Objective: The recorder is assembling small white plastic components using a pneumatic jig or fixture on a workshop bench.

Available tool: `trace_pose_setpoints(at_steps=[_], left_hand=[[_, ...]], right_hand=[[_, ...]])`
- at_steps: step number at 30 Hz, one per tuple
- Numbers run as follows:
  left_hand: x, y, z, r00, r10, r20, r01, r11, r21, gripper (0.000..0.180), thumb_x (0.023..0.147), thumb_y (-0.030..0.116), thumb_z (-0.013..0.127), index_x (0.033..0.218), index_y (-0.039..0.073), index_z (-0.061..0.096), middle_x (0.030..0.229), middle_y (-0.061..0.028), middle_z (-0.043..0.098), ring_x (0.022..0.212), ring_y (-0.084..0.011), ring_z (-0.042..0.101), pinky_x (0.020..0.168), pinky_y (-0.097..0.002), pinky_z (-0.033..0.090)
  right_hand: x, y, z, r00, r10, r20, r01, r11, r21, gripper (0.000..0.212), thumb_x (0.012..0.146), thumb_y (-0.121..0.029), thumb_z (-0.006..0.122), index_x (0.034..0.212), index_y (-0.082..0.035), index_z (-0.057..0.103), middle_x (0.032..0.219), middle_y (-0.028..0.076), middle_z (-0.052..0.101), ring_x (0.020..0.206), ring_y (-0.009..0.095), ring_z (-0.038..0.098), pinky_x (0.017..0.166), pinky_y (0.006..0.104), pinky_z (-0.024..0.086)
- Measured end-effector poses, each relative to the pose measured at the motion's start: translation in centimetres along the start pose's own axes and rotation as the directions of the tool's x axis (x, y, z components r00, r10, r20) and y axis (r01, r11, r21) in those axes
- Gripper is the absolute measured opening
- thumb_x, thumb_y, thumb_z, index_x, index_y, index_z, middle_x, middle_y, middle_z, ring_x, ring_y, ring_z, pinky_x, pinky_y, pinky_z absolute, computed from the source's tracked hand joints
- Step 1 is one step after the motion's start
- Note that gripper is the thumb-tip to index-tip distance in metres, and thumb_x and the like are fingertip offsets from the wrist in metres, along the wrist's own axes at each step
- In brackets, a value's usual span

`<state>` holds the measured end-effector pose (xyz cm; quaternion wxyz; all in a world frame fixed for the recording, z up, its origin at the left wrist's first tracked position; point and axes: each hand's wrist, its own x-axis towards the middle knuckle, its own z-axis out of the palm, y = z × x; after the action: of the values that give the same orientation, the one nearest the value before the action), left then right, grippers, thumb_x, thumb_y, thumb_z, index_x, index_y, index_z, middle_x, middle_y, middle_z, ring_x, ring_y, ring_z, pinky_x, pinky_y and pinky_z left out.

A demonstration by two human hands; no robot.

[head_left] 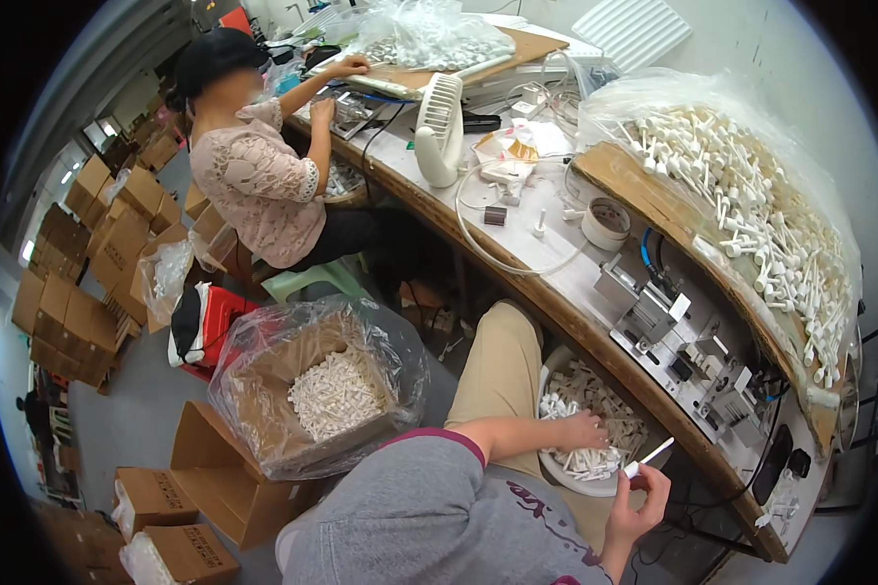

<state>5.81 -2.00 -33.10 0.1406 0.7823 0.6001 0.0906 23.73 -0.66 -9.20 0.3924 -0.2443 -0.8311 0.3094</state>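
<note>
My left hand [580, 430] reaches into a round tub [544, 382] by my knee. Its fingers curl down among small white plastic tubes [587, 460], and whatever they pinch is too small to make out. Beside the tub's near edge, my right hand [642, 507] is raised, thumb and fingers closed on a white cap with a thin stem [651, 458]. The stem points up and to the right. On the workbench, a large heap of similar stemmed white caps [751, 195] lies on cardboard and clear plastic.
Metal fixtures [654, 312] sit along the bench edge [556, 310] at right. A white fan [440, 132], a tape roll [607, 223] and a looped hose stand farther back. Left of my leg is a plastic-lined carton [254, 390] of white parts. A co-worker [254, 185] sits at far left.
</note>
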Motion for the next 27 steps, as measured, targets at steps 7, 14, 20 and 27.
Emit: trace_pose_setpoints(at_steps=[7, 14, 20, 27], left_hand=[[1.6, -3.9, 1.6, 0.954, -0.169, -0.247, 0.166, 0.986, -0.035, 0.060, 0.083, 0.021, 0.063, 0.141, 0.016, 0.049, 0.143, -0.0156, 0.051, 0.132, -0.0364, 0.047, 0.104, -0.0453, 0.044], [-1.7, 1.5, -14.6, 0.981, -0.069, 0.180, 0.085, 0.993, -0.085, 0.067, 0.070, 0.027, 0.081, 0.132, 0.015, 0.058, 0.126, -0.0128, 0.063, 0.109, -0.0313, 0.064, 0.085, -0.0458, 0.053], [-1.5, 3.6, -33.2, 0.842, 0.016, -0.539, -0.236, 0.910, -0.342, 0.019, 0.085, 0.017, 0.074, 0.103, 0.011, 0.072, 0.088, -0.0036, 0.072, 0.074, -0.0192, 0.069, 0.067, -0.0300, 0.054], [7.5, -4.7, -42.4, 0.509, 0.052, -0.859, 0.174, 0.972, 0.161, 0.023, 0.084, 0.013, 0.073, 0.105, 0.005, 0.073, 0.102, -0.0137, 0.070, 0.086, -0.0275, 0.067, 0.074, -0.0357, 0.054]], right_hand=[[-0.2, 0.1, 0.1, 1.000, -0.027, -0.006, 0.027, 1.000, 0.008, 0.028, 0.076, 0.008, 0.075, 0.101, 0.000, 0.064, 0.095, 0.010, 0.061, 0.070, 0.015, 0.058, 0.063, 0.0261, 0.048], [1.3, 2.1, -0.8, 0.982, 0.037, -0.183, -0.041, 0.999, -0.016, 0.032, 0.072, 0.007, 0.079, 0.101, 0.000, 0.067, 0.105, 0.014, 0.063, 0.087, 0.023, 0.062, 0.067, 0.0288, 0.053], [7.7, 1.3, -2.0, 0.995, -0.078, -0.069, 0.070, 0.991, -0.112, 0.032, 0.075, 0.004, 0.078, 0.104, 0.001, 0.066, 0.120, 0.019, 0.066, 0.105, 0.030, 0.066, 0.091, 0.0369, 0.052], [12.3, 2.7, 0.4, 0.937, -0.292, 0.191, 0.346, 0.842, -0.414, 0.026, 0.078, -0.008, 0.074, 0.101, -0.003, 0.064, 0.124, 0.010, 0.068, 0.075, 0.022, 0.066, 0.065, 0.0310, 0.050]])
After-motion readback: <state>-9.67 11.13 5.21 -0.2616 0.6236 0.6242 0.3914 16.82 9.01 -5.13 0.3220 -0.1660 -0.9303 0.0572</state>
